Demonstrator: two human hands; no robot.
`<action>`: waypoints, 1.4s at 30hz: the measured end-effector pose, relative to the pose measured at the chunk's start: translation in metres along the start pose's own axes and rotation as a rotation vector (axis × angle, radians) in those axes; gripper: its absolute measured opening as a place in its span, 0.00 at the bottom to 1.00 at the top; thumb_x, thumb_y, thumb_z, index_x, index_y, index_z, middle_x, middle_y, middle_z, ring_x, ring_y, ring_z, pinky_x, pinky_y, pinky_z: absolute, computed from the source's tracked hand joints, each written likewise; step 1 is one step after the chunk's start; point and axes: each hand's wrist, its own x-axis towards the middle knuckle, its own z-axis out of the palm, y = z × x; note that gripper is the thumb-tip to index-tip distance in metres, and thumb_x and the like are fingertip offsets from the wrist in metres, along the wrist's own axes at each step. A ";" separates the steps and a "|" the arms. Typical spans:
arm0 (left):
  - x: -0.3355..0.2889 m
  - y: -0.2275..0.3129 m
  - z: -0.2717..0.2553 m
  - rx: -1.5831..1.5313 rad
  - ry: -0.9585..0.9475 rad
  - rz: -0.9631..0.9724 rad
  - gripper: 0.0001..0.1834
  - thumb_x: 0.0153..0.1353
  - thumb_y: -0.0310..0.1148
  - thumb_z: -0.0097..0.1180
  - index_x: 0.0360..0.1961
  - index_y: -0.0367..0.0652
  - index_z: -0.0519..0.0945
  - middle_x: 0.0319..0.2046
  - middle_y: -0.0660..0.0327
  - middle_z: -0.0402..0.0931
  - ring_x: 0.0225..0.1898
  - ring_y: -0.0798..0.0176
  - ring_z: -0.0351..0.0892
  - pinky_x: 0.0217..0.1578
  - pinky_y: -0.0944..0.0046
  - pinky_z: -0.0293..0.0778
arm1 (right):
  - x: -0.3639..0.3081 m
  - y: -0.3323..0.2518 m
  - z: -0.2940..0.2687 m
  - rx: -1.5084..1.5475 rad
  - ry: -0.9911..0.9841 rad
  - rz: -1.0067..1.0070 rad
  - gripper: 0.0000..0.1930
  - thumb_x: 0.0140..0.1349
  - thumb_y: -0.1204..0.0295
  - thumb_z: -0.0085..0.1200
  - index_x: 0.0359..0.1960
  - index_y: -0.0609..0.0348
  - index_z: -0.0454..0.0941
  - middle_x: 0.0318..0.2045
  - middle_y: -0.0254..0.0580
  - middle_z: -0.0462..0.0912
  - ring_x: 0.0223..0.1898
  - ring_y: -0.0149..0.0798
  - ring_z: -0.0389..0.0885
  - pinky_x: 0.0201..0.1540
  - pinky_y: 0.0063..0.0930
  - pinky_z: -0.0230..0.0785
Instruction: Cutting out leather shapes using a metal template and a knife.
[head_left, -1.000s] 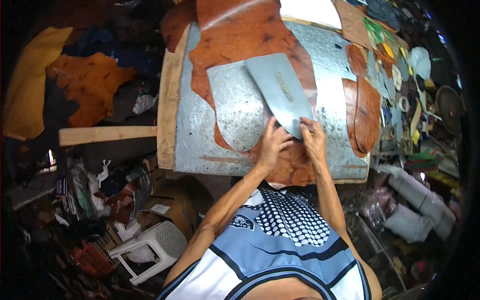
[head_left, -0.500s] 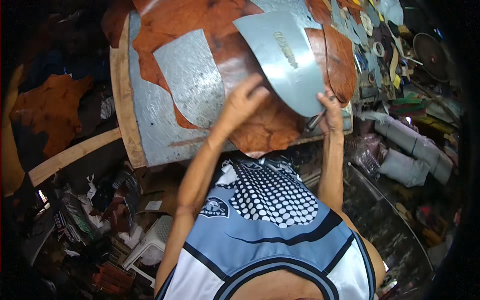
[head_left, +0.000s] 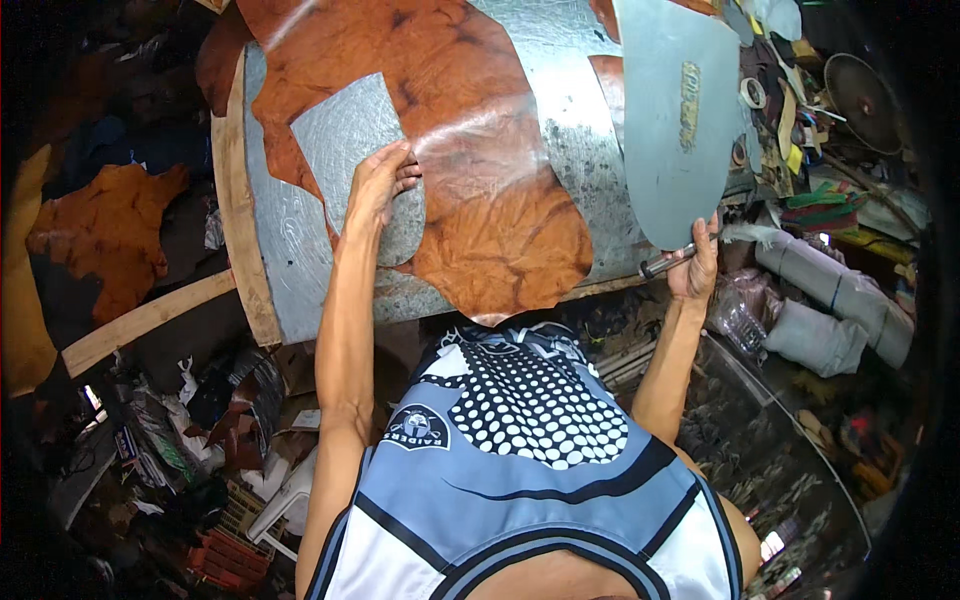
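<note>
A grey template, long with a rounded near end, is on the right side of the scene, its near tip at the right hand. That hand is closed, its fingers at the template's near right edge, and also holds a dark rod-like tool pointing leftward. The left hand, fingers partly curled, is at the right edge of a rounded cut-out in a large brown hide; I cannot tell whether it pinches the leather.

The hide lies over a scuffed metal sheet, which shows through the cut-out, and hangs slightly past the near edge. A wooden border runs down the left side, and a wooden bar juts out left. Beyond are another brown hide and a yellow sheet. At the far right sit a roll of tape and a dark round disc; nearer right, wrapped bundles. Near left, a red crate stands low among clutter.
</note>
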 end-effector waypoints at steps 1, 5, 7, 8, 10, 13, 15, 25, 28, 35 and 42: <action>0.006 0.006 0.001 0.126 -0.046 -0.011 0.27 0.65 0.38 0.57 0.59 0.30 0.68 0.42 0.56 0.77 0.41 0.62 0.78 0.45 0.63 0.76 | -0.001 -0.001 0.001 0.003 -0.006 -0.003 0.18 0.70 0.71 0.50 0.60 0.51 0.66 0.37 0.34 0.78 0.19 0.25 0.73 0.20 0.21 0.70; 0.021 0.011 0.014 0.192 0.082 0.097 0.22 0.64 0.32 0.57 0.55 0.28 0.73 0.33 0.62 0.78 0.28 0.71 0.77 0.29 0.71 0.77 | -0.008 -0.003 0.005 0.005 0.001 -0.013 0.18 0.71 0.71 0.49 0.61 0.51 0.66 0.36 0.32 0.78 0.19 0.25 0.72 0.21 0.22 0.70; 0.030 -0.003 0.001 0.223 -0.015 0.093 0.11 0.64 0.31 0.56 0.44 0.38 0.79 0.29 0.65 0.77 0.24 0.72 0.74 0.27 0.71 0.78 | -0.010 -0.003 0.008 0.048 0.011 -0.009 0.19 0.68 0.73 0.52 0.60 0.55 0.68 0.37 0.36 0.79 0.21 0.28 0.74 0.20 0.23 0.69; 0.016 -0.004 0.017 0.296 -0.022 0.108 0.09 0.64 0.30 0.55 0.43 0.39 0.79 0.29 0.64 0.77 0.25 0.71 0.76 0.27 0.69 0.79 | -0.012 -0.006 0.005 0.048 0.006 -0.016 0.19 0.68 0.73 0.52 0.60 0.55 0.68 0.37 0.36 0.79 0.21 0.28 0.74 0.20 0.23 0.69; 0.001 -0.027 0.026 0.271 -0.078 0.073 0.10 0.64 0.27 0.53 0.45 0.34 0.78 0.29 0.59 0.78 0.27 0.66 0.80 0.29 0.66 0.82 | -0.013 -0.006 0.005 0.032 0.053 -0.012 0.20 0.68 0.73 0.52 0.60 0.55 0.68 0.41 0.37 0.79 0.23 0.28 0.75 0.20 0.20 0.68; -0.039 -0.054 0.055 0.276 -0.202 -0.077 0.13 0.65 0.29 0.55 0.46 0.30 0.76 0.29 0.52 0.80 0.28 0.63 0.82 0.29 0.65 0.82 | -0.010 -0.007 0.001 0.020 -0.005 -0.007 0.20 0.68 0.74 0.52 0.61 0.55 0.67 0.45 0.38 0.79 0.26 0.28 0.76 0.19 0.18 0.68; -0.069 -0.058 0.073 0.343 -0.264 -0.108 0.11 0.64 0.31 0.56 0.40 0.31 0.77 0.28 0.53 0.81 0.28 0.64 0.83 0.24 0.67 0.80 | -0.007 -0.015 0.011 -0.018 0.143 -0.028 0.20 0.68 0.74 0.52 0.61 0.56 0.68 0.44 0.37 0.79 0.27 0.28 0.76 0.19 0.18 0.68; -0.135 -0.098 0.104 0.504 -0.496 -0.400 0.11 0.66 0.31 0.55 0.36 0.31 0.76 0.30 0.52 0.84 0.28 0.62 0.85 0.21 0.67 0.78 | 0.053 -0.056 0.041 -0.224 0.000 -0.120 0.17 0.68 0.71 0.52 0.58 0.54 0.69 0.40 0.34 0.79 0.26 0.26 0.73 0.23 0.18 0.65; -0.140 -0.088 0.108 0.613 -0.477 -0.367 0.12 0.67 0.33 0.53 0.37 0.32 0.77 0.28 0.53 0.84 0.26 0.63 0.84 0.19 0.68 0.77 | 0.046 -0.060 0.054 -0.192 0.031 -0.138 0.16 0.69 0.71 0.52 0.57 0.51 0.69 0.39 0.32 0.78 0.27 0.26 0.74 0.22 0.19 0.65; -0.165 -0.105 0.132 0.626 -0.629 -0.286 0.12 0.65 0.32 0.52 0.36 0.33 0.82 0.24 0.55 0.83 0.22 0.68 0.83 0.20 0.67 0.77 | 0.033 -0.067 0.049 -0.410 -0.056 -0.078 0.19 0.68 0.73 0.52 0.59 0.60 0.69 0.35 0.37 0.80 0.19 0.25 0.71 0.19 0.18 0.65; -0.157 -0.089 0.059 0.942 -0.184 0.829 0.09 0.58 0.33 0.55 0.24 0.41 0.77 0.23 0.50 0.76 0.30 0.46 0.79 0.29 0.48 0.74 | 0.045 -0.081 0.094 -0.808 -0.154 0.027 0.18 0.65 0.72 0.57 0.55 0.67 0.75 0.36 0.35 0.82 0.24 0.21 0.72 0.25 0.15 0.63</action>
